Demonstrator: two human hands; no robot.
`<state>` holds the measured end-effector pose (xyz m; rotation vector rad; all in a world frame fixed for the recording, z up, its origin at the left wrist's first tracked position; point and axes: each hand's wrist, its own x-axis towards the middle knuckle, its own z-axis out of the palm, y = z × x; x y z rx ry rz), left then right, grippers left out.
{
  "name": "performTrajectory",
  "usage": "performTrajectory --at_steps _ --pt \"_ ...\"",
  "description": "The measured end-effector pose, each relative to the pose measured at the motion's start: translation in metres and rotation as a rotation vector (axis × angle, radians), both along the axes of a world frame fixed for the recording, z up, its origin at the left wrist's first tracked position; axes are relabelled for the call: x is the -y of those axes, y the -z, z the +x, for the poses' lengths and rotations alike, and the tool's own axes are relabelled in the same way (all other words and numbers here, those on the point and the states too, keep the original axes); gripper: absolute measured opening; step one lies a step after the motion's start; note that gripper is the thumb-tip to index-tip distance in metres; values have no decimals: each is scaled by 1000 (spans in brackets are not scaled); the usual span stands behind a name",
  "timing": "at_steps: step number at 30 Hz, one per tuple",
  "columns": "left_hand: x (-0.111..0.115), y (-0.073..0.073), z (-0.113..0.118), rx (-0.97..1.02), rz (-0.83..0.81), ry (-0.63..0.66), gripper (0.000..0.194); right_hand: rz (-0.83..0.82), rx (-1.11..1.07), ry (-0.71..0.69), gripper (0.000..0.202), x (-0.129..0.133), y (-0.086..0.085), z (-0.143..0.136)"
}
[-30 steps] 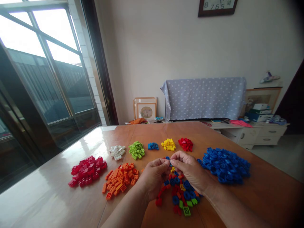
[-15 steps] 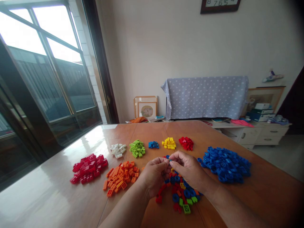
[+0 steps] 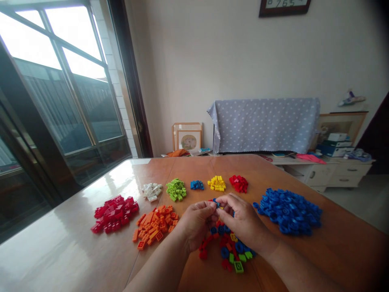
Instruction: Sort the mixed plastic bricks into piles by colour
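Over the middle of the table, my left hand [image 3: 197, 221] and my right hand [image 3: 241, 217] meet fingertip to fingertip. Between them they pinch a small blue toy brick [image 3: 218, 205], mostly hidden by the fingers. Both hands are closed. Below and behind them lies a mixed pile of toy bricks [image 3: 238, 267] in red, blue, green, yellow and orange, partly covered by my right hand and wrist. Orange bricks [image 3: 156, 225] are heaped just left of my left hand.
On the wooden table [image 3: 100, 263] stand sorted heaps: dark red bricks [image 3: 114, 215], white [image 3: 151, 191], lime green [image 3: 176, 189], small blue [image 3: 197, 185], yellow [image 3: 216, 183] and red [image 3: 238, 183]. A large blue heap [image 3: 288, 211] lies right. Behind is a cloth-covered object [image 3: 264, 125].
The fingers of my right hand have shifted slightly at the blue brick, opening a gap between thumb and fingers. The view has moved a little; the heaps look the same.
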<state>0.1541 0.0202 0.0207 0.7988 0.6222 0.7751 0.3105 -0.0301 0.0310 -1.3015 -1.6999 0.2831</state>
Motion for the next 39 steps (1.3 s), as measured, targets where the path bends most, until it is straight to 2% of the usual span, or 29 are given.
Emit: performTrajectory --at_steps 5,10,14,20,27,34,39 --pt "-1 -4 -3 18 -1 39 22 55 -5 -12 19 1 -1 -1" --pt "-3 -5 -3 66 -69 76 15 72 -34 -13 22 1 0 -3" --pt "-3 -5 -3 89 -89 62 14 -5 -135 -14 25 1 -1 -5" --pt "-1 -4 -2 101 -42 55 17 -199 -440 -87 25 -3 3 -1" --pt "1 -3 0 90 -34 46 20 -249 -614 -119 30 -3 4 -3" --pt "1 -2 0 105 -51 33 19 -192 -462 -52 26 -2 4 -2" --pt "-1 0 1 115 -45 29 17 -4 -201 26 18 0 1 -3"
